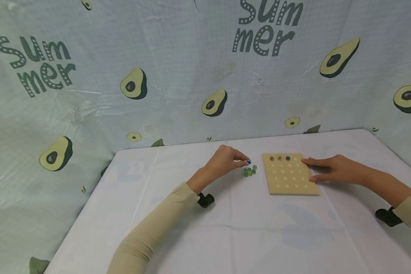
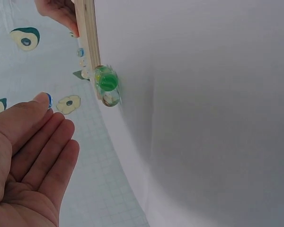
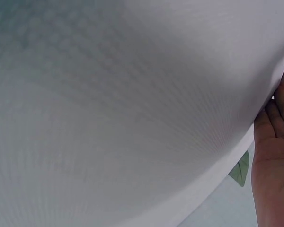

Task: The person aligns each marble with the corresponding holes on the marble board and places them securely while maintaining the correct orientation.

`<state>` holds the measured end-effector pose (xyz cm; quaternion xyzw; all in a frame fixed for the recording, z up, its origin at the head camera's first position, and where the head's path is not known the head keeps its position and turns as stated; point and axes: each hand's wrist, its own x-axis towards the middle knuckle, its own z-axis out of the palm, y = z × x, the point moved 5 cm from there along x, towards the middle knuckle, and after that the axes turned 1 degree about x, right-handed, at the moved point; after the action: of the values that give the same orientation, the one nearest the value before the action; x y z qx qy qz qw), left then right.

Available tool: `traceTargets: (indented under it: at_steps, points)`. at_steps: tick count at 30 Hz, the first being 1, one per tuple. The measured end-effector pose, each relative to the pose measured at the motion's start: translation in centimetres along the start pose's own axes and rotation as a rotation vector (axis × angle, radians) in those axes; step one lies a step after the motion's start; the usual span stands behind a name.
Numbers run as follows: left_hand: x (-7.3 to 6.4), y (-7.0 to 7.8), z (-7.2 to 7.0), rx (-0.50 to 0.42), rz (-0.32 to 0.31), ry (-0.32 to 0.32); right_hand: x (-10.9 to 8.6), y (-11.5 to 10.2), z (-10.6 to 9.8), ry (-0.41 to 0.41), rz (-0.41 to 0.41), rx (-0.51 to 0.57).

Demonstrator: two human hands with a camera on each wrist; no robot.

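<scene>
In the head view my left hand (image 1: 224, 161) pinches a blue marble (image 1: 249, 161) between thumb and fingertips, just above the table. The same blue marble (image 2: 49, 100) peeks past the thumb in the left wrist view. Beside that hand lies a small cluster of green and clear marbles (image 1: 249, 172). To their right is a flat wooden board (image 1: 277, 189) with rows of round hollows; three marbles sit in its far row, the rightmost a blue marble (image 1: 288, 158). My right hand (image 1: 340, 169) touches the board's right edge with outstretched thumb and fingers.
A white cloth (image 1: 205, 236) covers the table. Behind it hangs a pale backdrop (image 1: 178, 57) printed with avocados and lettering. Dark wrist cameras show under the left wrist (image 1: 205, 200) and the right wrist (image 1: 388, 217).
</scene>
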<state>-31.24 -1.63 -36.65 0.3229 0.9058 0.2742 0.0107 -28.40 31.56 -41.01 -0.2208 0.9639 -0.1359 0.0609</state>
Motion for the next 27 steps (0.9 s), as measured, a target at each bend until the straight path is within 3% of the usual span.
traceTargets:
  at_steps: [11, 20, 27]
  points:
    - [0.6, 1.0, 0.3, -0.008, 0.031, 0.02, -0.2, -0.2, 0.0, 0.014, -0.001, 0.023]
    - [0.9, 1.1, 1.5, -0.023, 0.025, 0.012, -0.2, -0.1, 0.3, 0.003, -0.005, 0.023]
    - [1.5, 2.1, 1.9, -0.034, 0.044, 0.017, -0.2, -0.1, 0.0, 0.01, -0.011, 0.012]
